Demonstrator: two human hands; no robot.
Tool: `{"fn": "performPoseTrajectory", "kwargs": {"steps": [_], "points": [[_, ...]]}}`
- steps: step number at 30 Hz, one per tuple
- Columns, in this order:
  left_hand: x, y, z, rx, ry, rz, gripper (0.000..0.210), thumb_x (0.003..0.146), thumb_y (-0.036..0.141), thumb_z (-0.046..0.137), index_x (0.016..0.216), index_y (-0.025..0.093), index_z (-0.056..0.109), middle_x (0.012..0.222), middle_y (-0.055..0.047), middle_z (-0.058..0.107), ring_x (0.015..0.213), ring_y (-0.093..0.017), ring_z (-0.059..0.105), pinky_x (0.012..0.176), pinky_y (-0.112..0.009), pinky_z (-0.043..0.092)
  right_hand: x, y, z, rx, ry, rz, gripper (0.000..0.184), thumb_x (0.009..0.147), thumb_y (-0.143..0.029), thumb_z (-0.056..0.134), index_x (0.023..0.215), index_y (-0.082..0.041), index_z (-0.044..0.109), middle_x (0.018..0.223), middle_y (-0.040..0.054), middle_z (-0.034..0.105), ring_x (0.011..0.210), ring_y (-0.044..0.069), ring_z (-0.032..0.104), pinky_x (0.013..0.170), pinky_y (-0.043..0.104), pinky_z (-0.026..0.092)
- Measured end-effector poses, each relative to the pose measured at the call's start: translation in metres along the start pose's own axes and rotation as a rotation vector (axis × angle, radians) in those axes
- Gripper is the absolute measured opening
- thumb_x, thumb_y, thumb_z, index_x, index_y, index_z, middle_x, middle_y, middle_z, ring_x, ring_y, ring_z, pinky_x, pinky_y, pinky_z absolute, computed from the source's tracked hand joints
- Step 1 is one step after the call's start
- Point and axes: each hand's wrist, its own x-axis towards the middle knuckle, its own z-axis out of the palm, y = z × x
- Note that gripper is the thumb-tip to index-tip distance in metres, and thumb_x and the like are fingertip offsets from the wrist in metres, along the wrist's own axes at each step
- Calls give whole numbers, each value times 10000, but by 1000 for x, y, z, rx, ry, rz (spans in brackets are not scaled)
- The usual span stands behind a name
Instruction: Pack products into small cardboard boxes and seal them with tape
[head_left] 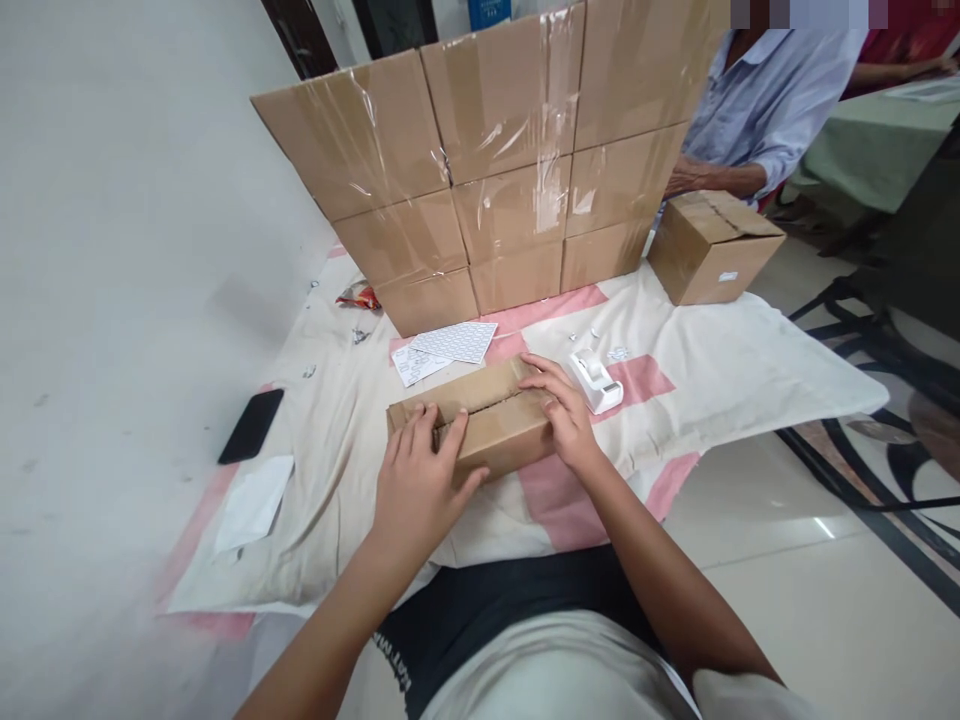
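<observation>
The left hand (417, 468) is lying open on a small cardboard box (514, 430), its fingers spreading over the left end and its thumb stretching toward the near side. The right hand (568, 415) is curving over the other end; whether it is really gripping, I can't tell. The box is sitting on the cloth (337, 400) beneath both hands, a ragged seam running along its top between them. A white tape dispenser (600, 385) is standing just right of the right hand, while printed sheets (457, 343) are lying beyond the left one. A black phone (251, 426) and a white paper (253, 503) are resting out to the left hand's left. Ahead of both hands, taped cartons (510, 195) are rising like a wall, and, far right of the right hand, another person's sleeve (799, 125) is showing behind a separate carton (694, 260).
</observation>
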Motion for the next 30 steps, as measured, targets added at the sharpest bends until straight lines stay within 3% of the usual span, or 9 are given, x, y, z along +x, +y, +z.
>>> {"fn": "performPoseTrajectory", "kwargs": {"steps": [3, 6, 9, 12, 16, 18, 21, 26, 30], "points": [[11, -14, 5, -18, 40, -1, 592, 917, 448, 697, 1436, 186, 585, 1472, -263, 566, 1323, -446, 585, 1067, -596, 459, -5, -3, -18, -59, 52, -1, 386, 1025, -502, 469, 1287, -299, 667, 1522, 90, 564, 1419, 301, 513, 1134, 531, 440], [13, -5, 9, -27, 171, 22, 619, 920, 425, 702, 1472, 200, 535, 1537, -235, 522, 1408, -453, 512, 1153, -642, 356, -14, -2, -54, -194, 283, 30, 311, 1004, -456, 524, 1194, -291, 708, 1387, 95, 644, 1332, 300, 563, 1023, 491, 500], [11, 43, 26, -166, 309, 269, 468, 960, 291, 652, 1417, 237, 565, 1542, -145, 550, 1464, -339, 484, 1203, -514, 351, -16, 8, -95, -308, 396, 241, 280, 962, -423, 541, 968, -247, 759, 1149, 82, 717, 1165, 277, 634, 977, 457, 511], [31, 105, 58, -438, 273, 456, 362, 998, 208, 549, 1357, 207, 592, 1509, -124, 588, 1443, -257, 517, 1178, -396, 408, -9, 24, -120, -262, 291, 594, 328, 920, -437, 525, 912, -222, 772, 1066, 73, 743, 1025, 254, 669, 879, 418, 537], [89, 155, 113, -671, 43, 251, 683, 908, 210, 628, 1524, 45, 384, 1659, -250, 329, 1585, -366, 240, 1252, -516, 316, -1, 37, -132, -120, 165, 818, 368, 885, -501, 565, 950, -215, 787, 1032, 63, 763, 936, 233, 673, 836, 394, 537], [114, 161, 136, -714, -14, 110, 811, 855, 202, 676, 1566, 63, 312, 1695, -247, 240, 1600, -391, 164, 1257, -568, 280, 1, 36, -133, -75, 127, 865, 372, 890, -507, 572, 981, -226, 798, 1085, 58, 759, 910, 215, 666, 830, 376, 528], [132, 159, 157, -767, 24, -41, 869, 853, 269, 699, 1600, 170, 267, 1726, -205, 156, 1602, -393, 145, 1252, -586, 262, 7, 31, -130, -71, 107, 928, 331, 884, -498, 616, 943, -237, 810, 1116, 53, 736, 908, 204, 654, 813, 346, 519], [132, 154, 163, -845, 74, -168, 930, 876, 455, 717, 1621, 182, 230, 1708, -228, 177, 1553, -404, 278, 1208, -524, 339, 24, 29, -117, -226, 138, 972, 219, 790, -418, 741, 748, -208, 789, 1077, 54, 714, 1064, 230, 628, 855, 309, 492], [135, 149, 150, -905, -4, -209, 829, 883, 289, 713, 1594, 170, 304, 1679, -204, 272, 1550, -354, 302, 1215, -463, 340, 35, 26, -103, -196, 235, 1112, 202, 670, -353, 810, 627, -187, 703, 801, 24, 655, 795, 158, 592, 697, 272, 469]]}}
